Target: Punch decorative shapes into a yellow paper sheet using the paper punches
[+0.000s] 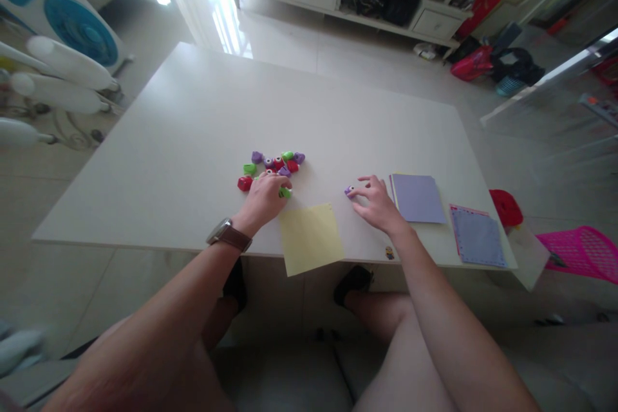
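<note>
Reaching forward over the white table [217, 103], the left hand [264, 196] curls over the near edge of a pile of small colored pieces [277, 163], just left of the frame's center. The pieces are red, green and purple, and some carry round white eyes. A green piece [284, 192] shows at the left fingertips; I cannot tell whether the fingers clamp it or just touch it. Right of center, the right hand [375, 201] has its fingertips at a single purple piece [349, 192], well apart from the pile; some fingers stand apart, but whether any pinch the piece cannot be told. Between the forearms, a yellow sheet [311, 238] lies at lower center, overhanging the table's near edge. Just beside the right hand sits a stack of purple sheets [418, 199], with bluish sheets [479, 236] farther toward the lower right. A brown-strapped watch [228, 235] circles the left wrist.
</note>
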A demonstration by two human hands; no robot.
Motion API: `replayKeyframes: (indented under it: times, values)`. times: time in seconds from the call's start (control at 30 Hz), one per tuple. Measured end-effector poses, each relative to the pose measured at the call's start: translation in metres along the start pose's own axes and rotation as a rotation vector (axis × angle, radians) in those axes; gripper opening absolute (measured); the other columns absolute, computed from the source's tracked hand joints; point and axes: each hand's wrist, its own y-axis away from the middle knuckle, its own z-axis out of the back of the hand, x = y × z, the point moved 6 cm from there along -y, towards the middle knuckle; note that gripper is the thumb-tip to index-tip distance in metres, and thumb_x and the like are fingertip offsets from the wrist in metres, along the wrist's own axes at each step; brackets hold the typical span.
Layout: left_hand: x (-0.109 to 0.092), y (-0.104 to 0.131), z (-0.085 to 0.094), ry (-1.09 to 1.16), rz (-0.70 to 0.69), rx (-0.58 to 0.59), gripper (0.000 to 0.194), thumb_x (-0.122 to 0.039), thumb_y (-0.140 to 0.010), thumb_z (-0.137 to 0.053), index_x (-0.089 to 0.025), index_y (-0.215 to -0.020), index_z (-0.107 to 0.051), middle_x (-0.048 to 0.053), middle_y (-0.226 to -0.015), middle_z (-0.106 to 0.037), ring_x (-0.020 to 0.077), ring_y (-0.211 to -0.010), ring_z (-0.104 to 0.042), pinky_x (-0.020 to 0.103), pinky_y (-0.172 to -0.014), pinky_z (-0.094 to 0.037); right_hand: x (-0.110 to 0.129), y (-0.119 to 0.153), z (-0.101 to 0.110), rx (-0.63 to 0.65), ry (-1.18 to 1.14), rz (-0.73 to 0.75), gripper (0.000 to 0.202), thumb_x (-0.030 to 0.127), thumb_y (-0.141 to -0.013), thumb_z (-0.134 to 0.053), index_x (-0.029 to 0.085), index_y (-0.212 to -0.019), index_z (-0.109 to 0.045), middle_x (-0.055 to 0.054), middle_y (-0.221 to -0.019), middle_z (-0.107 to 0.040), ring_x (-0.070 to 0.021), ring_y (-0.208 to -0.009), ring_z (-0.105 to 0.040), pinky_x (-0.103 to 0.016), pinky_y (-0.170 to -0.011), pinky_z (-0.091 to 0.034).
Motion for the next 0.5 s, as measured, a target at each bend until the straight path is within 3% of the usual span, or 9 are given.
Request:
replayKeyframes:
  times: [0.17, 0.3, 0.37, 0.5]
  values:
    - [-0.007, -0.002, 0.004, 0.187, -0.063, -0.06, 0.021, -0.012, -0.078, -0.067, -0.02, -0.096, -0.075, 0.01, -0.106, -0.072, 0.0297, -0.101, -0.066, 0.047, -0.09, -0.056, -0.006, -0.002, -0.016, 0.058, -0.035, -0.092, 0.041, 0.015, -0.087, -0.059, 0.019, -0.125, -0.075, -0.016, -0.143, -0.055, -0.0298, -0.134, -0.056, -0.048, -0.119, -0.044]
    - [-0.012, -0.006, -0.001, 0.486, -0.05, -0.062, 0.018, -0.02, -0.079, -0.073, -0.02, -0.097, -0.072, 0.008, -0.107, -0.07, 0.0226, -0.092, -0.069, 0.037, -0.076, -0.062, -0.011, -0.005, -0.009, -0.062, -0.036, -0.196, 0.055, 0.011, -0.083, -0.061, 0.02, -0.137, -0.068, -0.016, -0.158, -0.046, -0.0324, -0.145, -0.049, -0.051, -0.126, -0.038]
    - [-0.016, -0.008, -0.003, 0.653, -0.031, -0.071, 0.023, -0.023, -0.077, -0.079, -0.019, -0.098, -0.07, 0.008, -0.106, -0.071, 0.022, -0.095, -0.07, 0.035, -0.075, -0.064, 0.0, -0.006, 0.002, -0.164, -0.054, -0.18, 0.051, 0.012, -0.083, -0.062, 0.022, -0.133, -0.07, -0.015, -0.156, -0.049, -0.0336, -0.148, -0.046, -0.055, -0.126, -0.036]
    - [-0.033, -0.008, -0.002, 1.02, -0.049, -0.004, 0.041, -0.027, -0.075, -0.086, -0.019, -0.11, -0.066, 0.007, -0.104, -0.073, 0.0221, -0.105, -0.073, 0.038, -0.089, -0.064, 0.041, -0.008, 0.016, -0.22, -0.358, -0.06, 0.027, 0.023, -0.088, -0.066, 0.024, -0.114, -0.073, -0.011, -0.128, -0.068, -0.0274, -0.123, -0.065, -0.046, -0.101, -0.058]
